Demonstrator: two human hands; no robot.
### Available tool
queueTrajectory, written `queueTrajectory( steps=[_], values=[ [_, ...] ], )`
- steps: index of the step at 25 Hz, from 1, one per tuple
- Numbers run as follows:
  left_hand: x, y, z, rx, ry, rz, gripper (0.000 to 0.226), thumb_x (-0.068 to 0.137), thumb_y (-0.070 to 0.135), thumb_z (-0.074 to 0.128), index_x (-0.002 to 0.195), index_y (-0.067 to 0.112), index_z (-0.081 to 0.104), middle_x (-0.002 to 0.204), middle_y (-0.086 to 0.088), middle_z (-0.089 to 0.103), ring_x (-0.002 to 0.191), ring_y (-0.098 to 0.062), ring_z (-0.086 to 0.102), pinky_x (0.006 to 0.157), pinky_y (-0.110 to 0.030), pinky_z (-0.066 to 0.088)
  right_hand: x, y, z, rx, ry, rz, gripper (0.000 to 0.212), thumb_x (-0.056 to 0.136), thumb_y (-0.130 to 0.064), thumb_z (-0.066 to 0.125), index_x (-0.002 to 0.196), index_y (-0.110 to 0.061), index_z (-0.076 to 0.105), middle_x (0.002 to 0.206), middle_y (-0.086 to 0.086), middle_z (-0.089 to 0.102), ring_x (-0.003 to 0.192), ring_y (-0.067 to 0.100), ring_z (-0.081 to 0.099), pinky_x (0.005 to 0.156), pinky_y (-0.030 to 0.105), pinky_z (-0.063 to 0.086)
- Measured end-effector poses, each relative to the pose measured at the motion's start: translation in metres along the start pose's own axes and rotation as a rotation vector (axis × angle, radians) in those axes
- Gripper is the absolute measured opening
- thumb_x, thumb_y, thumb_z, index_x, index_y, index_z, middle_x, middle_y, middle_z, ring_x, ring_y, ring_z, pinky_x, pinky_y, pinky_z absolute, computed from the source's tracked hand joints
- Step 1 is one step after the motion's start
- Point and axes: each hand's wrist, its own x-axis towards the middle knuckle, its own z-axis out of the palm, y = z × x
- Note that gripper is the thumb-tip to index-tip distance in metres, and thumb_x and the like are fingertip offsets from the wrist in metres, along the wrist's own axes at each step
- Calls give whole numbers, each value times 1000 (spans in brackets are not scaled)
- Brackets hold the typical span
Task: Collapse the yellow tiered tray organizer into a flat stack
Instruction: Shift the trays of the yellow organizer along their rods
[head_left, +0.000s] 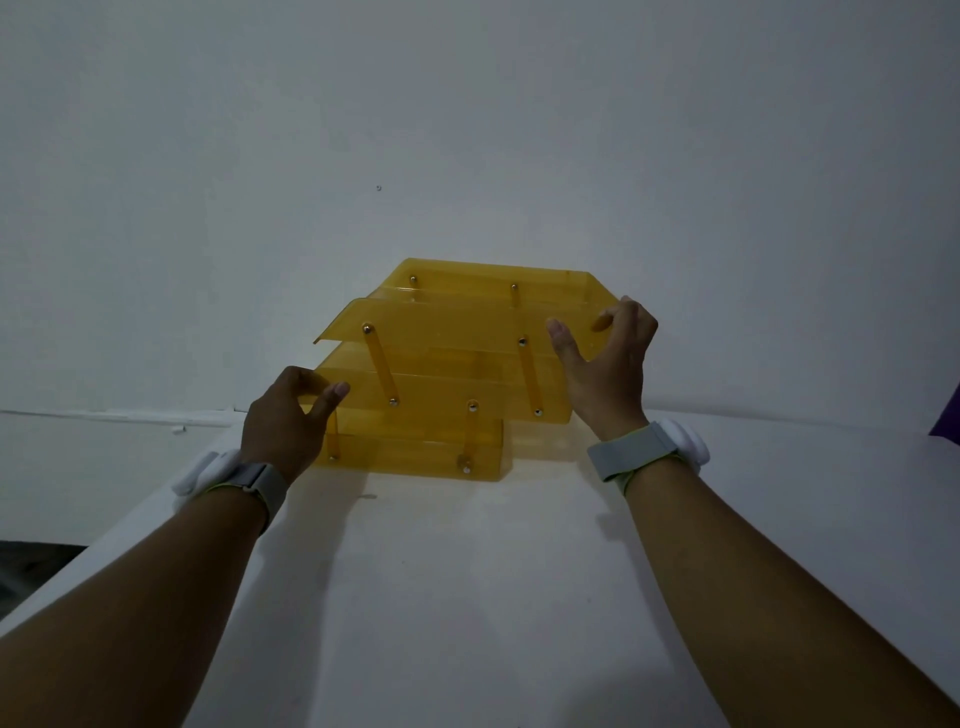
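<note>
The yellow tiered tray organizer (447, 364) stands near the far edge of the white table (467, 597), against the wall. Its translucent trays are spread in steps and joined by slanted yellow link arms with metal pins. My left hand (283, 421) grips the left end of a lower tray, thumb on the near side, hiding that corner. My right hand (608, 358) clasps the right end of an upper tray, thumb across the front face and fingers curled over the far edge.
A plain white wall (467, 130) rises straight behind the organizer. The table's left edge (130, 535) runs diagonally, with dark floor beyond it. A purple object (948, 415) shows at the right border. Both wrists wear grey bands.
</note>
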Motion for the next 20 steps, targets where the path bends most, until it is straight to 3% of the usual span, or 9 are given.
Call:
queueTrajectory(
  steps=[20],
  values=[
    [3,-5,-3,-53,-14,-16,50,87,56,65,110,12,64,113,-7,70,110,-28,63,89,-40,46,-9,-3,17,-3,-15,-28,48,85,-55,70,102,-22,38,127,6,36,125,27,44,94,48,50]
  ],
)
